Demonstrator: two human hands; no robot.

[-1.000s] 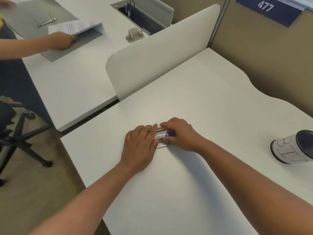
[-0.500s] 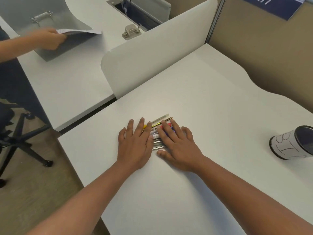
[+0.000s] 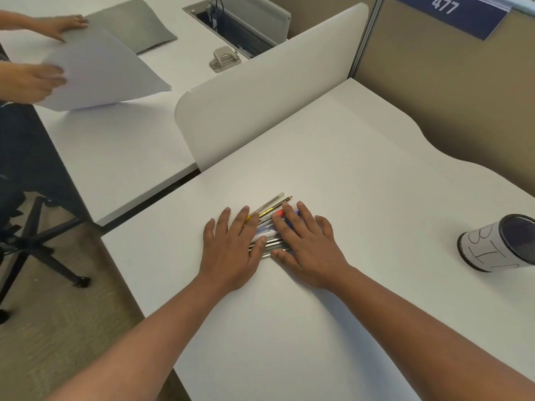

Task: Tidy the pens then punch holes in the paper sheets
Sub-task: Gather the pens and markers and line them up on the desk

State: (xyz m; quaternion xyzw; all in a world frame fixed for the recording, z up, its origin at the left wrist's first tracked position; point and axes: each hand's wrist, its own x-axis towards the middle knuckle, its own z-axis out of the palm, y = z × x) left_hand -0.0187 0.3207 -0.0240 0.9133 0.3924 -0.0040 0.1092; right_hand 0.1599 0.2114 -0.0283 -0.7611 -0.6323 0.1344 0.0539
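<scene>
L hand [image 3: 231, 250] & R hand [image 3: 308, 247] flat, fingers straight, pressing slim pens [image 3: 267, 227], smooth white desk [image 3: 347, 175]

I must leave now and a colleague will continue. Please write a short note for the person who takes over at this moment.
Left hand: flat, fingers straight, pressing the pens from the left.
Right hand: flat, fingers straight over the pens from the right.
Pens lie in a bundle on the desk, not yet in the pen cup, which lies on its side at the right.
Hole punch is on the far desk; another person holds the paper sheets.
Left: finish the pens, then punch.
</scene>
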